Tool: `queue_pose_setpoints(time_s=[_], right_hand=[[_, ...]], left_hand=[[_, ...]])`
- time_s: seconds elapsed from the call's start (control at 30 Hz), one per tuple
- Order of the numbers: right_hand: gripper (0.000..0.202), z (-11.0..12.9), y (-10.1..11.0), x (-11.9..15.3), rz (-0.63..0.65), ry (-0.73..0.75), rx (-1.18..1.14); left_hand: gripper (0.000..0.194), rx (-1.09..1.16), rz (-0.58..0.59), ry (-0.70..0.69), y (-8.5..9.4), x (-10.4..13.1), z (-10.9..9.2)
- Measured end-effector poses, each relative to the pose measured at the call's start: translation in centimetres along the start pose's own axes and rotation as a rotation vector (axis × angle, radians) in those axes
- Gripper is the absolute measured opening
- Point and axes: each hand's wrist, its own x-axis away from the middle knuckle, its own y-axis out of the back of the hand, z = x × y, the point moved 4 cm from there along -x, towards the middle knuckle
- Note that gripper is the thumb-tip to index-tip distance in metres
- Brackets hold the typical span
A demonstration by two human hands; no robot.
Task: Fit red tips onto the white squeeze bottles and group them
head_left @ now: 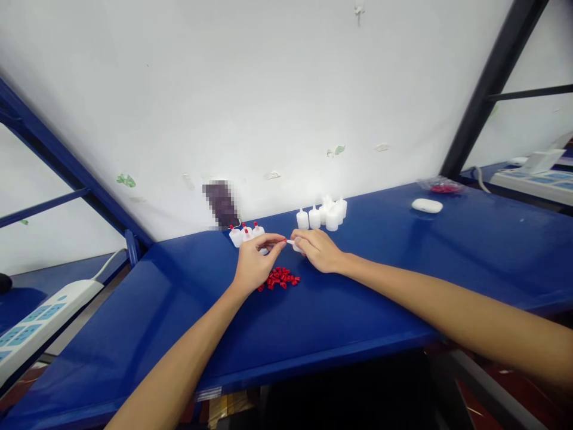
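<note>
My right hand (317, 248) is closed around a small white squeeze bottle (296, 246), tilted so its nozzle points left. At the nozzle's tip, my left hand (258, 263) pinches a small red cap (285, 240) between thumb and fingertips. Cap and nozzle meet or nearly meet; the fingers partly hide the join. Just below the left hand lies a heap of loose red caps (282, 276). Behind it stand several white bottles with red caps (236, 237). Several uncapped white bottles (332, 220) stand upright behind my right hand.
The blue table (358, 316) ends at a white wall (286, 107). A blurred dark phone (222, 204) leans there. At the right are a white oval case (427, 206) and a clear bag with red pieces (442, 186). A power strip (45, 319) lies at far left, beyond the rack frame.
</note>
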Motion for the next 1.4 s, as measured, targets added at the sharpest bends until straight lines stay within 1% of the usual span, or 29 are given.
queue_pose_setpoints(time_s=[0.17, 0.33, 0.4, 0.47, 0.6, 0.73, 0.93, 1.07, 1.27, 1.33, 1.4], right_hand=[[0.028, -0.3, -0.1, -0.1, -0.010, 0.008, 0.006], [0.025, 0.2, -0.1, 0.2, 0.019, 0.072, 0.065], [0.026, 0.4, 0.1, 0.3, 0.034, 0.076, 0.106], [0.029, 0.3, 0.1, 0.3, 0.053, 0.056, 0.132], [0.046, -0.1, 0.1, 0.2, 0.082, -0.023, 0.165], [0.044, 0.0, 0.0, 0.1, 0.072, -0.035, 0.164], [0.044, 0.3, 0.1, 0.2, 0.110, -0.067, 0.144], [0.034, 0.5, -0.2, 0.3, 0.139, -0.031, 0.120], [0.031, 0.6, -0.6, 0.3, 0.097, -0.015, 0.183], [0.032, 0.6, -0.7, 0.3, 0.095, -0.011, 0.167], [0.034, 0.4, -0.6, 0.3, 0.083, 0.003, 0.108]], left_hand=[[0.017, -0.043, -0.024, -0.037, 0.0, 0.1, 0.0], [0.012, -0.151, 0.021, -0.153, 0.0, 0.3, -0.6], [0.010, -0.186, 0.037, -0.197, -0.1, 0.4, -0.9], [0.009, -0.203, 0.056, -0.229, -0.2, 0.5, -1.1], [0.013, -0.244, 0.108, -0.296, -0.5, 0.7, -1.3], [0.014, -0.268, 0.144, -0.349, -0.7, 0.8, -1.1], [0.012, -0.247, 0.198, -0.371, -0.9, 1.0, -1.0], [0.011, -0.237, 0.215, -0.375, -1.0, 1.1, -0.8], [0.011, -0.212, 0.246, -0.366, -1.1, 1.1, -0.5], [0.011, -0.204, 0.266, -0.355, -1.1, 1.0, -0.6], [0.010, -0.201, 0.249, -0.334, -0.7, 0.6, -0.8]])
